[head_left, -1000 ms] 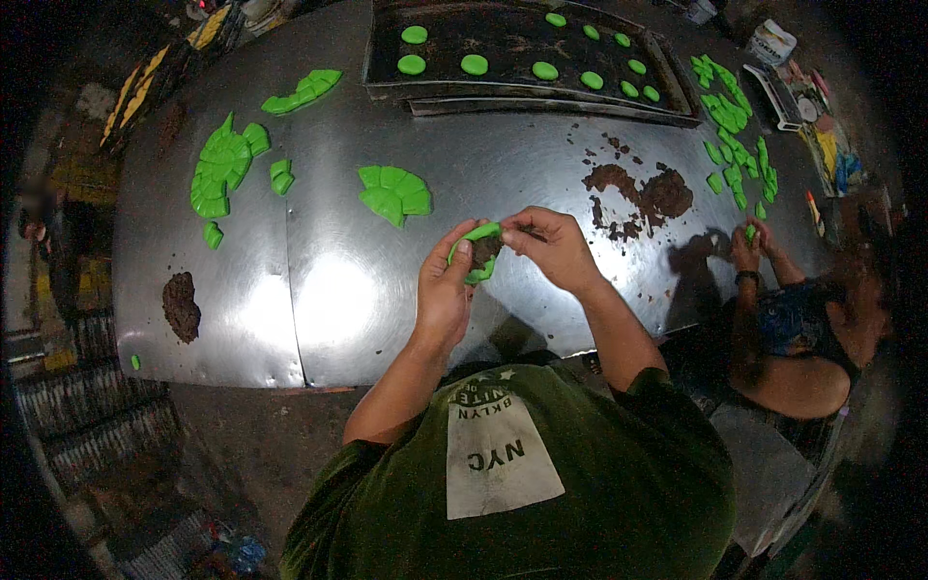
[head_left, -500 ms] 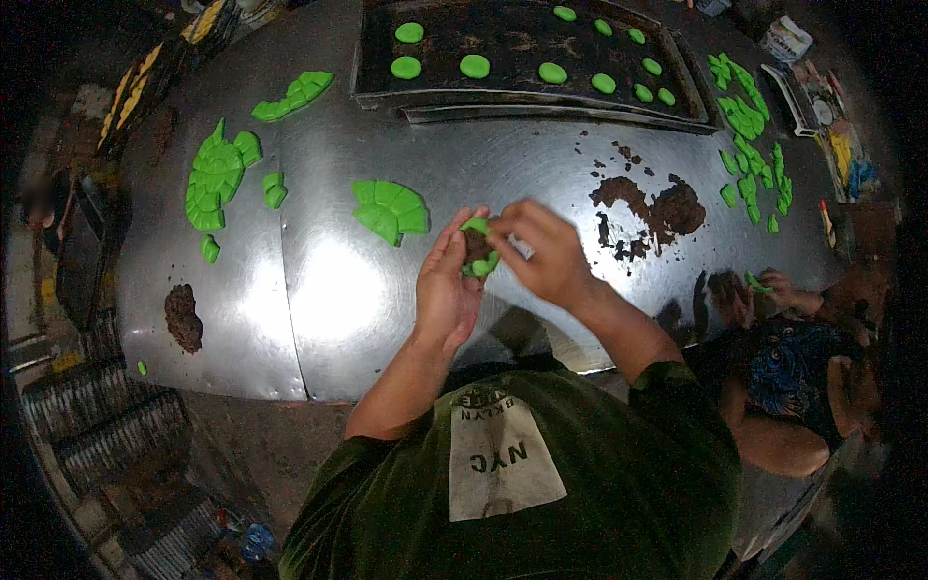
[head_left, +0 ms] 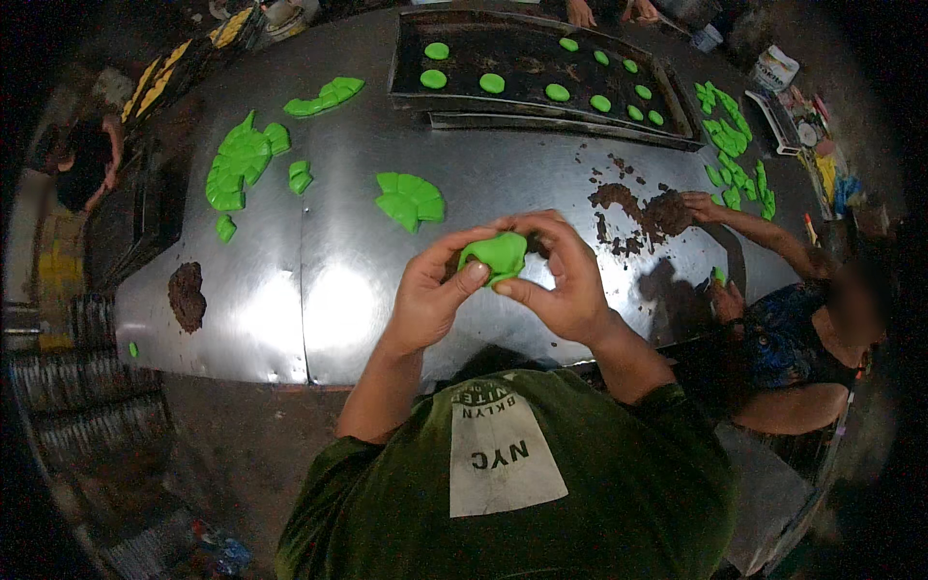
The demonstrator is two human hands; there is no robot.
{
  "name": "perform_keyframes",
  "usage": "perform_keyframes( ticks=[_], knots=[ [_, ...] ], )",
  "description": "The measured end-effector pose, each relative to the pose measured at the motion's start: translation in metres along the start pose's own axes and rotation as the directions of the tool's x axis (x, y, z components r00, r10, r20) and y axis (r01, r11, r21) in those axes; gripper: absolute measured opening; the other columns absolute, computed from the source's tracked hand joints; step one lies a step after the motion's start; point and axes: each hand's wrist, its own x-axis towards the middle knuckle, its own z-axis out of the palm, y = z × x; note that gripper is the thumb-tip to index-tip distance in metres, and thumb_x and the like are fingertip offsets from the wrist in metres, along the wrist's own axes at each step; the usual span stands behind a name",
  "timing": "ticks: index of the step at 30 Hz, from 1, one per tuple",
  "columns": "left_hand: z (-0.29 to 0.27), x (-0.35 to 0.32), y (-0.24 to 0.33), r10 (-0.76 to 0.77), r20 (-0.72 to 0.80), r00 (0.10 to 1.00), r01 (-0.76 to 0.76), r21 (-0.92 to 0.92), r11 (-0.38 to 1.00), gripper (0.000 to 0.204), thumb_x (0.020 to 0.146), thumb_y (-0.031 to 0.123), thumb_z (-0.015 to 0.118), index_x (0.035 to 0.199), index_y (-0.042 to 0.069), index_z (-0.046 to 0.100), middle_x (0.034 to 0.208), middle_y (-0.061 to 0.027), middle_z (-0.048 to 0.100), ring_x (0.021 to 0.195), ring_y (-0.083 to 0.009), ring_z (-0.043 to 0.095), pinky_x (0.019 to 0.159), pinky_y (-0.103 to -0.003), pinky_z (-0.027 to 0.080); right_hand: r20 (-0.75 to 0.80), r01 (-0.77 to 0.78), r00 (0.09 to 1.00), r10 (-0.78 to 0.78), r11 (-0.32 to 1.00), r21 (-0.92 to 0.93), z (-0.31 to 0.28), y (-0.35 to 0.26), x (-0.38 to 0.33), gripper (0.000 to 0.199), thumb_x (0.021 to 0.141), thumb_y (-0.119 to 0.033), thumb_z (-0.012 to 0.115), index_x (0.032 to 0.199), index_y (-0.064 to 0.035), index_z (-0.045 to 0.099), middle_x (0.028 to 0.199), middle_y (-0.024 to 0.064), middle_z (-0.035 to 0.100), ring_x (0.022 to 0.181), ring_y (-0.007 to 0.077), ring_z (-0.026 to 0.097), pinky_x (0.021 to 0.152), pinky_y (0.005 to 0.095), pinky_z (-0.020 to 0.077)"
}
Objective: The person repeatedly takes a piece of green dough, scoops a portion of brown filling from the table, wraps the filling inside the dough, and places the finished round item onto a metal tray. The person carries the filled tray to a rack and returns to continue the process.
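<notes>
The green dough piece (head_left: 498, 256) is grasped between the left hand (head_left: 425, 295) and the right hand (head_left: 570, 290), seemingly held up over the metal surface (head_left: 522, 169). It looks soft, so it could well tear or stretch thin if either thumb digs into its lower edge, or if the two hands pull unevenly. A dark patch shows at its 9 o'clock side; if that is brown filling, squeezing hard there might push it out through a gap. Too loose a hold could let the piece slip.

Seen from the left hand, the piece lies at about 2 o'clock, touching the thumb and the curled fingers; from the right hand it lies at about 10 o'clock, also in contact. Fingers cover its sides, so how well the edges meet cannot be told.

Farther out, a green fan-shaped slab (head_left: 410, 200) lies near, at 10 o'clock from the piece. The dark tray (head_left: 522, 60) with green discs (head_left: 492, 83) on it stands well apart, between 12 and 1 o'clock. Between 2 and 3 o'clock is a brown crumbly mass (head_left: 667, 215), where a co-worker (head_left: 793, 333) reaches in.
</notes>
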Motion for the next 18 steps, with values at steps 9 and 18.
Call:
perform_keyframes(
  ticks=[9,18],
  knots=[
    [0.046,-0.037,0.009,0.137,-0.158,0.978,-0.032,0.536,0.844,0.072,0.104,0.025,0.042,0.153,0.000,-0.004,0.157,-0.0203,0.019,0.134,-0.0278,0.041,0.109,-0.035,0.034,-0.197,0.222,0.912,-0.359,0.838,-0.498,0.058,-0.009,-0.028,0.039,0.082,0.003,0.067,0.121,0.0029,0.059,0.115,0.0199,0.050,0.103,0.0323,0.056,0.084,0.0345,0.0494],
    [0.045,-0.047,0.028,0.099,-0.409,0.907,-0.039,0.153,0.987,0.036,0.100,0.015,0.054,0.132,-0.001,0.047,0.125,-0.0136,0.057,0.113,-0.0189,0.056,0.101,-0.033,0.043,-0.076,-0.059,0.995,0.057,0.998,-0.029,0.015,-0.045,-0.037,0.032,0.082,0.002,0.071,0.113,0.0037,0.065,0.104,0.0135,0.057,0.084,0.0189,0.062,0.068,0.0286,0.0534]
  ],
)
